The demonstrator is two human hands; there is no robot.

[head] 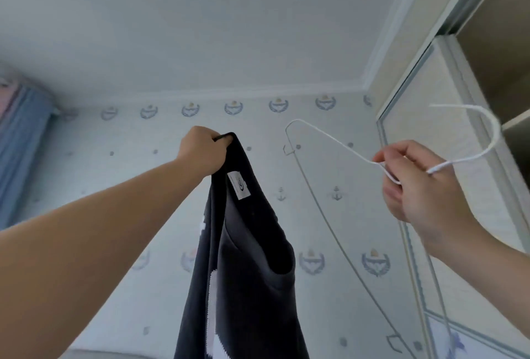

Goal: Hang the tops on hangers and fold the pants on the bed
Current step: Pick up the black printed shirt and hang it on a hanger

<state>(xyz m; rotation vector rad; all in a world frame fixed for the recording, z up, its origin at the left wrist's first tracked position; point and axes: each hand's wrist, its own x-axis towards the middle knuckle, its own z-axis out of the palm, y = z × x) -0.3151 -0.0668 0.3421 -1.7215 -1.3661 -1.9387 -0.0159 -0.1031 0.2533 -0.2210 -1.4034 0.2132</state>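
My left hand (pixel 202 155) is raised at the centre and grips the collar edge of a black top (pixel 246 258), which hangs straight down with a white label showing inside and white print on its left side. My right hand (pixel 413 180) is up at the right and pinches the neck of a thin white wire hanger (pixel 324 135). The hanger's hook curves up and right toward the wardrobe, and its frame runs down and left. The hanger is apart from the top, a little to its right. The bed and pants are out of view.
A wardrobe (pixel 487 43) with a sliding mirrored door (pixel 424 157) stands at the right, its inside open at the top right. Patterned wallpaper covers the wall ahead. A blue curtain (pixel 23 152) hangs at the far left.
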